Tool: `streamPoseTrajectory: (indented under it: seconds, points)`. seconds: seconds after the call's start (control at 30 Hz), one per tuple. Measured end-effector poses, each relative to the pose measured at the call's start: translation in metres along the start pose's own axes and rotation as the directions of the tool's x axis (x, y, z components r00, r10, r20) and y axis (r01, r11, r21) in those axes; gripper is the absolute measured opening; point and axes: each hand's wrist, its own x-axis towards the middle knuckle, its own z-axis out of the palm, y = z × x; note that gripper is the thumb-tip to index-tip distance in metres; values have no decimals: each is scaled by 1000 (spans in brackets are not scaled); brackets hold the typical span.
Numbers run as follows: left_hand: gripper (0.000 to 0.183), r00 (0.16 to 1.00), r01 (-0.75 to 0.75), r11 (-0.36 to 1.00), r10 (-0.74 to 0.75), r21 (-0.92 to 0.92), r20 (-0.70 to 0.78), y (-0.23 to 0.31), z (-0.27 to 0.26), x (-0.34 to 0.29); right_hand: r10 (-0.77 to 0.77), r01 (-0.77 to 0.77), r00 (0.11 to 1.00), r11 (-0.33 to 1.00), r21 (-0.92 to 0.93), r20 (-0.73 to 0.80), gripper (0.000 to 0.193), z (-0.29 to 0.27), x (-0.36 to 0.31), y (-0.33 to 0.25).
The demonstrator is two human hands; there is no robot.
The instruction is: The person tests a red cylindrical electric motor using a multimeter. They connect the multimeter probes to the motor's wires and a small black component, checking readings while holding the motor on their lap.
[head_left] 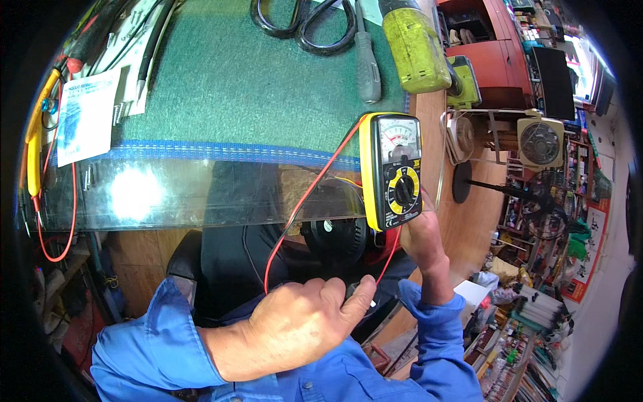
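A yellow and black analog multimeter [392,173] stands tilted over the table's near right edge, its dial and needle scale facing up. My right hand [422,234] grips it from behind and below, with the fingers hidden by its body. Nearer to me, my left hand [301,325] is closed on a red test lead [293,216]. That lead loops from the meter's top down to the left hand, and a red length runs from the hand back up to the meter's underside. A small white tip shows beside the left fingertips.
A green mat [254,94] with a blue edge lies on the glass-covered table [221,194]. On it rest large black-handled scissors [328,33] and a grey screwdriver [366,63]. A yellow-green power drill [418,50] lies right. Pliers [33,161] and paper are left; fans and cluttered shelves stand right.
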Motion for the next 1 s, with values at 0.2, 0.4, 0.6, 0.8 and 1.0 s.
streamPoseTrajectory:
  seconds: [0.2,0.4,0.6,0.8,1.0]
  points:
    - [56,994,-62,995,68,81,-79,5,8,1,-35,37,998,999,-30,56,30,5,11,-8]
    - [55,992,-58,994,67,90,-106,7,14,0,-10,6,984,1000,23,176,36,12,2,-9]
    - [54,994,-70,994,78,88,-80,8,12,3,27,45,943,977,-207,333,37,10,-3,1]
    - [53,995,-39,996,46,82,-87,9,15,1,49,75,905,960,-271,423,38,8,5,5]
    - [53,993,-47,997,54,63,-107,9,14,2,261,-127,778,956,-264,571,35,-6,11,-3]
